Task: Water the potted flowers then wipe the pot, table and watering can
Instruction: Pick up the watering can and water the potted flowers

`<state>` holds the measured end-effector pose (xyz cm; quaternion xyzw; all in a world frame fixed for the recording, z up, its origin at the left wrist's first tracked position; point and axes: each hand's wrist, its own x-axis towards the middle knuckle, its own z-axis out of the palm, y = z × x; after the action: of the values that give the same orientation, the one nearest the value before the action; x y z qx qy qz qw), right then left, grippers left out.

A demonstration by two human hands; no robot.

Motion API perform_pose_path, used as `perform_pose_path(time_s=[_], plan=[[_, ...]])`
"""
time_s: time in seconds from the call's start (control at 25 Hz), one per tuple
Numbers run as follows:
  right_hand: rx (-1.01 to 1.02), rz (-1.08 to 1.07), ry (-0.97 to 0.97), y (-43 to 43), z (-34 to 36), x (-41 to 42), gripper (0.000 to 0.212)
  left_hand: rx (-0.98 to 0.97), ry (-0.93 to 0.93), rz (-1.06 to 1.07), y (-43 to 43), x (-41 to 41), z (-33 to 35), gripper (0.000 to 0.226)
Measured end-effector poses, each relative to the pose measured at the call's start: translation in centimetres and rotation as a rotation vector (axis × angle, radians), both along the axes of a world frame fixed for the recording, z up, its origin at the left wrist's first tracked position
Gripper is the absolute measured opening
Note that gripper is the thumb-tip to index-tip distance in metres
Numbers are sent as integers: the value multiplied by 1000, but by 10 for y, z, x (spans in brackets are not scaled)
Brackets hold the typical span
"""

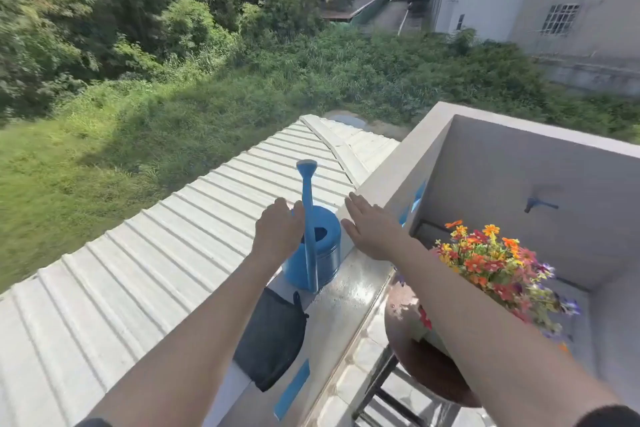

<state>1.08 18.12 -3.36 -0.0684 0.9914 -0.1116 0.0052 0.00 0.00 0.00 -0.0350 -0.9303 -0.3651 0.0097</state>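
A blue watering can [323, 253] stands on the wet balcony ledge [349, 298], its long spout rising toward me and away. My left hand [277, 230] curls around the can's left side, at its handle. My right hand [372, 230] hovers flat with fingers spread just right of the can, over the ledge, holding nothing. A dark cloth [270, 336] lies on the ledge nearer me. The potted flowers [498, 267], orange, red and purple, sit on a round brown table [426, 367] below my right forearm; the pot itself is mostly hidden.
Left of the ledge a corrugated metal roof [145, 270] drops away. Strips of blue tape [292, 392] mark the ledge. A tap [535, 204] sticks out of the balcony wall behind the flowers. Grass and trees lie beyond.
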Motion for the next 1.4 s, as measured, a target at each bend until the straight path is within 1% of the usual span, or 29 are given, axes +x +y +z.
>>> perform_pose_path(time_s=[0.08,0.12,0.24,0.36,0.48,0.6,0.64,0.72,0.8,0.84,0.88,0.96,1.04,1.08,1.12,1.24,1.36,1.4], plan=[[1,50,-46,-7,-10,-16,55,84,-55,78,10,3,-15,40],[2,66,-68,-10,-15,-22,55,140,-61,77,17,8,-23,41],[0,133,-107,-19,-27,-40,55,253,-13,98,34,10,-39,32],[-34,164,-88,-21,-39,-45,56,255,41,97,33,4,-46,31],[-95,76,-35,-30,-48,-35,59,245,48,-15,10,-6,-43,34],[-160,-120,69,-55,-51,-22,69,258,4,-156,-16,-29,-41,23],[-159,-181,98,-64,-48,-19,71,251,-27,-192,-23,-37,-39,25],[-150,-253,129,-71,-46,-19,65,255,-110,-268,-34,-50,-33,34],[-168,-279,148,-67,-47,-18,60,332,-180,-351,-38,-53,-28,31],[-182,-288,182,-63,-50,-18,59,368,-182,-359,-38,-53,-28,29],[-202,-295,206,-60,-52,-16,61,405,-155,-336,-36,-49,-28,29],[-237,-295,206,-59,-53,-11,66,470,-58,-200,-29,-37,-38,32],[-235,-313,228,-59,-51,-9,73,531,15,-27,-22,-26,-49,24],[-243,-313,234,-59,-50,-9,75,577,47,32,-19,-23,-53,19],[-262,-308,228,-58,-50,-8,75,624,76,72,-16,-20,-56,19],[-307,-295,151,-54,-44,-4,75,709,96,123,-10,-24,-56,25],[-309,-319,119,-52,-35,0,77,743,102,86,-5,-23,-46,38],[-326,-322,123,-51,-28,3,78,753,103,71,-4,-22,-41,39]])
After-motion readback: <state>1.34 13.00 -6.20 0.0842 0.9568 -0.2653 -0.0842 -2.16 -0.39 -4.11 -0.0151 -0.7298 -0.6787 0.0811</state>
